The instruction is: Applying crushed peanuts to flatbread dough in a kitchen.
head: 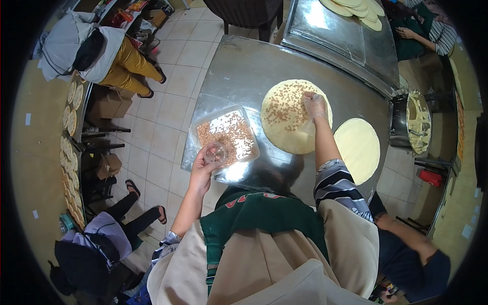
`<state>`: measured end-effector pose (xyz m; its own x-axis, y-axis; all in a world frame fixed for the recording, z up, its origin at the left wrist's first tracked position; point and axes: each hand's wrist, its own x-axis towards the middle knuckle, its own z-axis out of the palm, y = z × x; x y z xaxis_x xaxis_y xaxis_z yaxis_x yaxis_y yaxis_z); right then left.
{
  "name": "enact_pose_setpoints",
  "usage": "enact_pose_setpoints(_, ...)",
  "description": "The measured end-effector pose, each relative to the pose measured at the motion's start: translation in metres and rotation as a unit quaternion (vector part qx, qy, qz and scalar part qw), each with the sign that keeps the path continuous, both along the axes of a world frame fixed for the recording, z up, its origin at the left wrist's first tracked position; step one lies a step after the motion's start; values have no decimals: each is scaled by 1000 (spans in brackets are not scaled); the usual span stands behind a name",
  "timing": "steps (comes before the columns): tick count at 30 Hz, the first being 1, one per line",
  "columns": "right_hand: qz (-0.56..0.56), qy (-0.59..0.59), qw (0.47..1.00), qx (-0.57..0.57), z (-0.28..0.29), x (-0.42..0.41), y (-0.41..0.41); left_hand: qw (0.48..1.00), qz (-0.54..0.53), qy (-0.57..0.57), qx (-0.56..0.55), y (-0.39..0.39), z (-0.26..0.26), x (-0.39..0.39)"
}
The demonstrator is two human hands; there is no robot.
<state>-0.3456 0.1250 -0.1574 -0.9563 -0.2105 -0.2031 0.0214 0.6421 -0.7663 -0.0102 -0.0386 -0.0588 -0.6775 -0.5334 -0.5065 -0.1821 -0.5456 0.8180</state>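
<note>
My left hand (200, 170) grips a small clear plastic cup (215, 153) with a few brown bits in it. The cup is over the near-left side of a clear plastic container (254, 146) with chopped brown bits (225, 133) in it. A clear glove covers my right hand (315, 105), its fingers bunched low over a round sheet (293, 143) with a pale creamy surface. Brown bits (282, 108) lie scattered over the sheet's far and middle parts. What those fingers hold is hidden. Beside my right forearm lies a second, plain pale round (360, 152).
A metal table (244, 72) carries these things. Beyond it, more pale rounds (354, 9) are stacked on another metal surface (343, 42). At right stands a metal pot (399, 124) with a cream-smeared rim. Several people are nearby, one (411, 259) close at my right.
</note>
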Motion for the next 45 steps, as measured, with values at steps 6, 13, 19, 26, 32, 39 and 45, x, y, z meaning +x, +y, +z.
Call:
enact_pose_setpoints(6, 38, -13, 993, 109, 3, 14, 22, 1000, 10, 11, 19, -8, -3, 5)
enact_pose_setpoints(13, 59, 30, 986, 150, 10, 49, 6, 996, -13, 22, 90, -17, -4, -6)
enact_pose_setpoints(19, 118, 104, 984, 82, -7, 84, 9, 992, -39, 39, 112, -18, -7, -11)
enact_pose_setpoints(26, 145, 141, 973, 112, 17, 103, -11, 998, -31, 15, 60, -42, -21, 12)
enact_pose_setpoints(32, 77, -48, 991, -100, 56, 127, -45, 999, 32, 10, -30, -71, -30, 26)
enact_pose_setpoints(39, 377, 61, 905, 186, 42, 197, -115, 996, -5, -19, 91, -72, -28, 35)
enact_pose_setpoints(45, 419, -52, 894, 150, 59, 261, -140, 985, -51, 7, 165, -76, -37, 45)
